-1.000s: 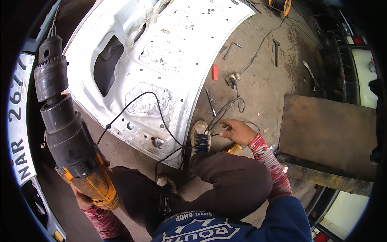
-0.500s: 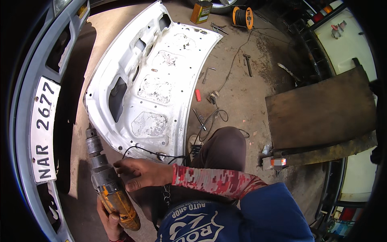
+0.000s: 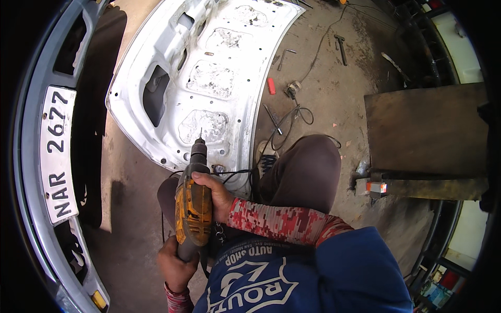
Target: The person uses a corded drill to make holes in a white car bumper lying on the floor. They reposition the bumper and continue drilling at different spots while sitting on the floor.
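Where the panel ends, floor spreads; hands grip a drill.

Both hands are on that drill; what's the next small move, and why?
Perhaps ease the yellow-and-black power drill toward the white metal car panel: the left hand grips the drill's handle, the right hand its body, and its thin metal bit points that way, contact unclear.

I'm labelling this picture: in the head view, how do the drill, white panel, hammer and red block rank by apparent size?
White panel
Drill, probably enlarged by nearness
Hammer
Red block
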A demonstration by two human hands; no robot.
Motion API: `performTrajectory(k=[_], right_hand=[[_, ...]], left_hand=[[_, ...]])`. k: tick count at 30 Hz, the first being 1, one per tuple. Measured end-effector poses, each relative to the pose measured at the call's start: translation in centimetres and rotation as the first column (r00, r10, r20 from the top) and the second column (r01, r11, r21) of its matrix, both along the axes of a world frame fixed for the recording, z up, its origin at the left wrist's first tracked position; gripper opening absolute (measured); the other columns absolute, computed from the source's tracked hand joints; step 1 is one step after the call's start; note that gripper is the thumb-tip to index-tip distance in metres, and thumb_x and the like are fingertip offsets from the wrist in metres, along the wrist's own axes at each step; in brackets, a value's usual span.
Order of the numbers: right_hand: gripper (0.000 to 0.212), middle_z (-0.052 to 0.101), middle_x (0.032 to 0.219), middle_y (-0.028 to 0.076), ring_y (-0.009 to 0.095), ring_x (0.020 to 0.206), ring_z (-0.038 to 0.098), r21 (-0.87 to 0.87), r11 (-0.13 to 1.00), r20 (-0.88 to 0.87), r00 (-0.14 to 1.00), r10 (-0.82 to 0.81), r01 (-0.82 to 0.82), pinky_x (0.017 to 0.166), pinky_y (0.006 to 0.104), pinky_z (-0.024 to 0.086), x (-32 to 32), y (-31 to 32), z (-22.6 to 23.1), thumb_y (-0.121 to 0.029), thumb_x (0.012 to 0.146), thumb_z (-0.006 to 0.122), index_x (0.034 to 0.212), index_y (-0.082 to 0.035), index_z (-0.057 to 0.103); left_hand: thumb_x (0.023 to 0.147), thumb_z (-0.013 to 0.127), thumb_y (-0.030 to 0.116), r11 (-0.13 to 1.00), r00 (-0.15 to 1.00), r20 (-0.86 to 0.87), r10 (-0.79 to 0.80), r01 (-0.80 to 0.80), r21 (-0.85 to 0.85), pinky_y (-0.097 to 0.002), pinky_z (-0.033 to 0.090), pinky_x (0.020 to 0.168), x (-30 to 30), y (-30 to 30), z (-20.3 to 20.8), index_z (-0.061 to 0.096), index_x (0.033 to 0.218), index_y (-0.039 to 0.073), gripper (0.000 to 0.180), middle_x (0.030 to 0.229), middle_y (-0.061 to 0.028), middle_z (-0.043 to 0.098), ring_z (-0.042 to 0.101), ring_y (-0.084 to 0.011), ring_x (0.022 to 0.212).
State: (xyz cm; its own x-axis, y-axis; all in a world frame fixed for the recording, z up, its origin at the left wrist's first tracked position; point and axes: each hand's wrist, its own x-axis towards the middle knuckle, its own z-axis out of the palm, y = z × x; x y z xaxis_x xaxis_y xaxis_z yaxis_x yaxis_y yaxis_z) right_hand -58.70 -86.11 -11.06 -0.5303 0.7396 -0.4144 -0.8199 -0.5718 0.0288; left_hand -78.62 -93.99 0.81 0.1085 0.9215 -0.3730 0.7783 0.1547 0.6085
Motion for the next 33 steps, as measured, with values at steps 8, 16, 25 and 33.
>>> performTrajectory(k=[8, 16, 25, 33], right_hand=[[0.061, 0.075, 0.118, 0.022, 0.033, 0.107, 0.077, 0.0, 0.999, 0.017, 0.999, -0.044, 0.044, 0.097, 0.0496, 0.064, 0.4, -0.6, -1.7, -0.05, 0.102, 0.073, 0.134, 0.001, 0.061], [0.061, 0.075, 0.117, 0.021, 0.031, 0.105, 0.077, 0.098, 0.995, 0.027, 0.999, 0.023, -0.026, 0.097, 0.0467, 0.064, 0.9, -0.4, -1.6, -0.044, 0.099, 0.074, 0.137, 0.002, 0.062], [0.081, 0.069, 0.131, 0.029, 0.037, 0.125, 0.07, 0.413, 0.555, 0.882, 0.166, -0.44, -0.722, 0.109, 0.0448, 0.053, 10.7, 2.9, 8.6, -0.048, 0.096, 0.084, 0.151, 0.004, 0.054], [0.052, 0.08, 0.115, 0.027, 0.033, 0.109, 0.079, -0.349, 0.92, 0.637, -0.766, 0.091, -0.181, 0.098, 0.0441, 0.061, 37.9, 19.0, -5.1, -0.04, 0.1, 0.078, 0.122, 0.008, 0.079]], left_hand=[[0.074, 0.088, 0.013, 0.997, 0.996, 0.056, -0.072, 0.074, -0.026, -0.046, 0.058, 0.074, 0.6, 1.4, -1.9, 0.068, 0.1, -0.001, 0.036, 0.088, -0.0238, 0.073, 0.075, -0.0458, 0.082], [0.083, 0.095, 0.056, 0.879, 0.846, 0.511, 0.153, 0.119, -0.462, -0.0434, 0.039, 0.125, 0.3, 4.7, -1.1, 0.031, 0.168, -0.008, 0.124, 0.162, -0.0247, 0.05, 0.05, -0.0355, 0.152], [0.074, 0.097, 0.033, 0.921, 0.839, 0.435, 0.327, -0.18, -0.346, -0.0402, 0.058, 0.1, 3.5, 10.7, -2.5, 0.055, 0.148, -0.005, 0.093, 0.123, -0.0119, 0.072, 0.072, -0.023, 0.111], [0.06, 0.101, 0.033, 0.996, 0.975, -0.216, -0.049, 0.064, 0.063, -0.0496, 0.061, 0.093, 7.8, 18.9, -10.4, 0.059, 0.144, -0.009, 0.103, 0.114, -0.0304, 0.077, 0.078, -0.047, 0.102]])
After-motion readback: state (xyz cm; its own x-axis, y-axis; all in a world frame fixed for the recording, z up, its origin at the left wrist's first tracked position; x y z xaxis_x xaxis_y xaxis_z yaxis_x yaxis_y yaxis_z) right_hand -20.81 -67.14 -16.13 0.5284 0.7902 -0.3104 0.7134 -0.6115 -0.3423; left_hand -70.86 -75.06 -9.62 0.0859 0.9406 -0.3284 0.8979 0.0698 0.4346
